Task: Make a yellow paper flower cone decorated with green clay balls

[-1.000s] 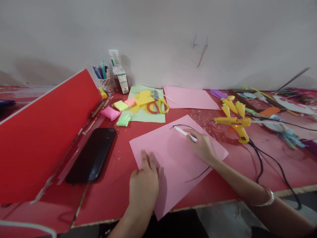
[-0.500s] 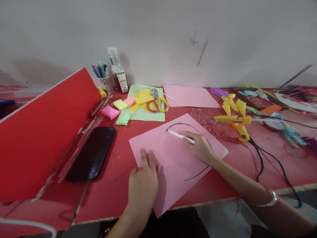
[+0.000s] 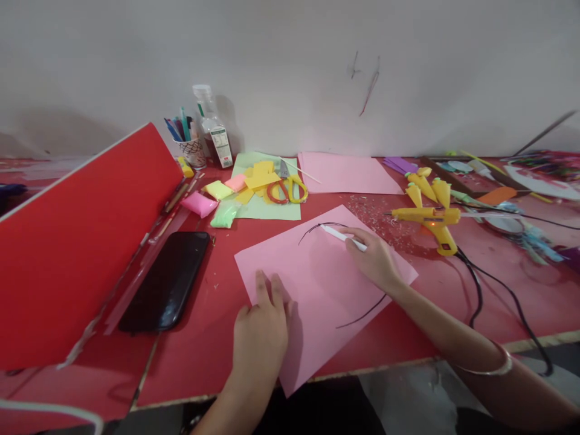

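A pink sheet of paper lies at an angle near the table's front edge. My right hand is closed around a white pen, whose tip touches the top of a curved black line on the sheet. Another stretch of the curve shows lower right, and part of it is hidden by my right hand and wrist. My left hand rests on the sheet's left side, fingers apart, holding nothing.
Left are a black phone and a red board. Behind lie scissors, clay packets, pink sheets, a pen cup and a bottle. A yellow glue gun with cables sits right.
My right hand has moved slightly right and up with the pen. A short stretch of black line now extends down and left past the pen tip. My left hand stays in place.
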Demonstrator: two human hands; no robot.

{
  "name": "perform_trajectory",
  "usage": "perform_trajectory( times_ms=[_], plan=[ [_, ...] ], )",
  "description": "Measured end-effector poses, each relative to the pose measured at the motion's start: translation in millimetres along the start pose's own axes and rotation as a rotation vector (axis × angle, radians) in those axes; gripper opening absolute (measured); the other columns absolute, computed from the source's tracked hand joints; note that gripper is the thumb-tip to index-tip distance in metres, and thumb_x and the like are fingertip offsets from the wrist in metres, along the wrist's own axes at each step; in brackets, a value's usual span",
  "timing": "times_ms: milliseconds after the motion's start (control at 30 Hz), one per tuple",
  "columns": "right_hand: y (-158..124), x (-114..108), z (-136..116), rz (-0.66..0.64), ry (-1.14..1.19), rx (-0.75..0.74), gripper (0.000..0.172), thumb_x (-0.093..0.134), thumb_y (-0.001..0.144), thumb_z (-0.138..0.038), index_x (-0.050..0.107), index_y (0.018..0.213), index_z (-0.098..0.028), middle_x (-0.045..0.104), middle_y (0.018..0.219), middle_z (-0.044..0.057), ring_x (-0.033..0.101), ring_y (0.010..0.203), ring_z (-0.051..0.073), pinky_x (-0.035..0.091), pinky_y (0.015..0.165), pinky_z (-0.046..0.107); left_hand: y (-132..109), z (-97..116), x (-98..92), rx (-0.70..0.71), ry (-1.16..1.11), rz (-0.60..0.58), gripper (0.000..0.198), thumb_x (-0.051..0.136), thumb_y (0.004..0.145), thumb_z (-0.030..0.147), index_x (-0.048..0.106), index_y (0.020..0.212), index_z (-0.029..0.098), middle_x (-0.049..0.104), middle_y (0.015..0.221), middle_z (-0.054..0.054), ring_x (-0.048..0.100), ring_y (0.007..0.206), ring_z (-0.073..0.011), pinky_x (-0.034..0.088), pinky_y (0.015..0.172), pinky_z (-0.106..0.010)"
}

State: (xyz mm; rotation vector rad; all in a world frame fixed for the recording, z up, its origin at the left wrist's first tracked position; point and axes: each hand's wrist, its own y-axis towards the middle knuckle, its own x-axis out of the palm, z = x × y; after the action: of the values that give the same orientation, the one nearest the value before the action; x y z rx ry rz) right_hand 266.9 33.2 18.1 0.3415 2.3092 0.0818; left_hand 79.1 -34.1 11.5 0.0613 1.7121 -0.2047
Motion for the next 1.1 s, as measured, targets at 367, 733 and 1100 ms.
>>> perform_trajectory(
  times_ms=[367, 733, 1100],
  plan=[
    [-3, 5, 3, -0.099, -0.018, -0.131, 0.028, 0.043, 0.073, -0.021, 0.064, 0.091, -0.018, 0.066, 0.072, 0.002, 0.054, 0.056, 0.013, 0.039, 0.05, 0.023, -1, 1, -0.2, -0.013, 0.006, 0.023, 0.043, 0.031, 0.087, 0.027, 0.041, 0.126, 0.012, 0.039, 0.131, -0.019, 0.062, 0.057, -0.0149, 0.052, 0.055, -0.029],
    [-1, 1, 3, -0.364, 0.031, -0.234, 0.026, 0.046, 0.069, -0.021, 0.066, 0.086, -0.021, 0.067, 0.078, 0.002, 0.058, 0.071, 0.017, 0.043, 0.059, 0.026, 1, 0, 1.2, -0.015, 0.01, 0.007, 0.044, 0.029, 0.088, 0.029, 0.039, 0.127, 0.012, 0.037, 0.132, -0.018, 0.062, 0.058, -0.0157, 0.052, 0.055, -0.029],
    [6, 1, 6, -0.093, 0.073, -0.102, 0.025, 0.043, 0.071, -0.021, 0.063, 0.085, -0.017, 0.063, 0.073, 0.002, 0.051, 0.057, 0.013, 0.038, 0.051, 0.024, 0, -1, 0.8, -0.001, 0.028, -0.015, 0.045, 0.026, 0.088, 0.03, 0.038, 0.128, 0.012, 0.036, 0.133, -0.019, 0.062, 0.057, -0.0152, 0.052, 0.054, -0.029]
  ],
)
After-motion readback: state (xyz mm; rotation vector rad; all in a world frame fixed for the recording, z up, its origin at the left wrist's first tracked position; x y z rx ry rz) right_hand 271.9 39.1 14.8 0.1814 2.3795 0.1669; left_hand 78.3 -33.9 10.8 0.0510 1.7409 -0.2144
